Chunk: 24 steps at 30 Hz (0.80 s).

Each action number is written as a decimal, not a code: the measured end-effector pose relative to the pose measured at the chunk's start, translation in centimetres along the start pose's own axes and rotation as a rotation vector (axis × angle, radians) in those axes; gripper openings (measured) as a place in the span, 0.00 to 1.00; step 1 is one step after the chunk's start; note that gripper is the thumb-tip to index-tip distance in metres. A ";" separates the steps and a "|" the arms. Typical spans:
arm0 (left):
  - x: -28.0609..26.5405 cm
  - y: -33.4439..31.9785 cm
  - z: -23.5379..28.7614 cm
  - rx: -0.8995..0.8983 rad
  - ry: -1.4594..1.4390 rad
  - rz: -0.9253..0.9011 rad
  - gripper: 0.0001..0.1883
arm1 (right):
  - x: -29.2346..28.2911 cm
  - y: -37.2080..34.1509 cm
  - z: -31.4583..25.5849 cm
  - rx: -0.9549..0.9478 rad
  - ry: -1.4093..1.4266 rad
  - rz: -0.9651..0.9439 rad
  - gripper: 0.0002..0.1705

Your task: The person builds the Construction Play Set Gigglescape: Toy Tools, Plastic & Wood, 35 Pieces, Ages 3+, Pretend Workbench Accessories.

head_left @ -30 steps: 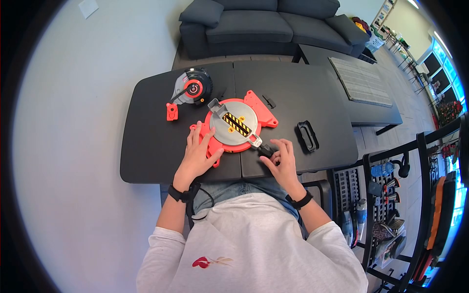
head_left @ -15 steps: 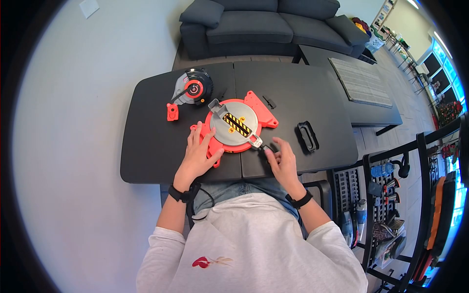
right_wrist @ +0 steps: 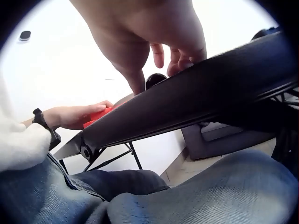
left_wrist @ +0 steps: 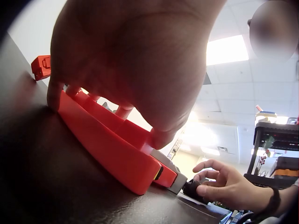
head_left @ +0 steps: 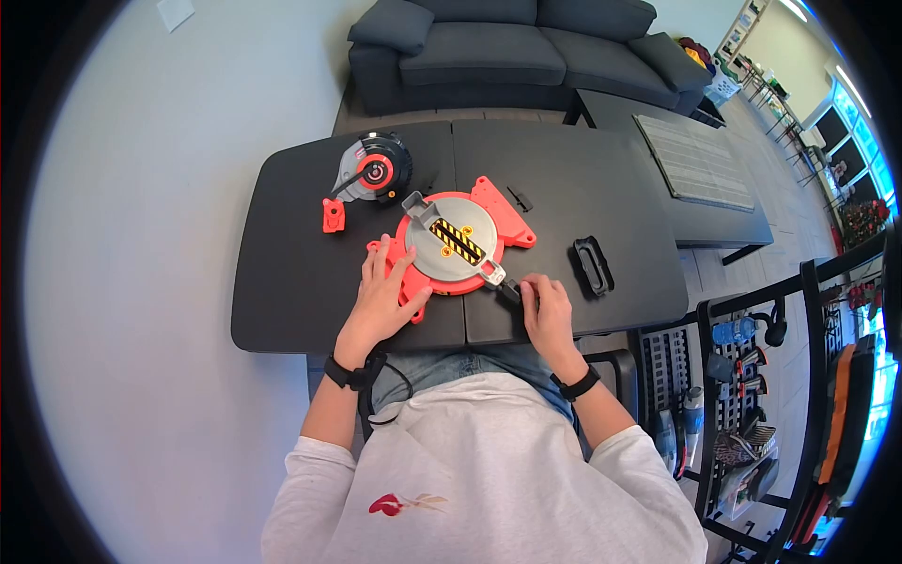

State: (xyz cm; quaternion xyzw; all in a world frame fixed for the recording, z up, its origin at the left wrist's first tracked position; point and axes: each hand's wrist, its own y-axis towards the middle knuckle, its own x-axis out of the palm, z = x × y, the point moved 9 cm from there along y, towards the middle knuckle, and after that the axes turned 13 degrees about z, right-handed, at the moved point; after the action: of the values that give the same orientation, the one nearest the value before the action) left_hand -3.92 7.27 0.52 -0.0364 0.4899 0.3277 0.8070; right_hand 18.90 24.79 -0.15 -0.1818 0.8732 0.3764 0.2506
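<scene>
A red base with a round grey turntable (head_left: pixel 453 239) and a yellow-black striped strip lies on the black table. My left hand (head_left: pixel 378 301) rests with spread fingers on the base's near-left red part; the left wrist view shows its fingertips along the red edge (left_wrist: pixel 107 154). From the turntable's front right sticks out a grey arm ending in a black knob (head_left: pixel 510 290). My right hand (head_left: pixel 549 321) has its thumb and curled fingers at this knob, thumb against it in the left wrist view. Part of the knob (right_wrist: pixel 155 80) shows between thumb and fingers in the right wrist view.
A grey-black saw-like unit (head_left: pixel 374 169) with a red bracket (head_left: pixel 334 215) stands at the back left. A black oval frame (head_left: pixel 593 265) lies on the right, a small black piece (head_left: pixel 520 198) behind the base. Beyond are a sofa (head_left: pixel 479 52) and another table (head_left: pixel 611 141).
The right hand's fingers have drawn in from a more spread pose and its thumb has shifted slightly right at the knob. The left hand has stayed on the base.
</scene>
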 end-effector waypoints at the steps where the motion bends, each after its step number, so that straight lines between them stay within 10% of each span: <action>1: 0.0 0.0 0.0 -0.001 -0.002 0.001 0.39 | -1.0 0.5 -1.5 -0.030 0.004 0.066 0.15; 24: 0.2 -0.1 -0.3 0.041 0.020 0.034 0.39 | -0.4 0.0 -2.8 -0.101 -0.075 -0.023 0.20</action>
State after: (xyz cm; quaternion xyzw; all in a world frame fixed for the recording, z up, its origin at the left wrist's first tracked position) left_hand -4.08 7.22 0.15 -0.0149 0.5053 0.3309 0.7969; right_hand 18.36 22.76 1.78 -0.1901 0.8408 0.4238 0.2780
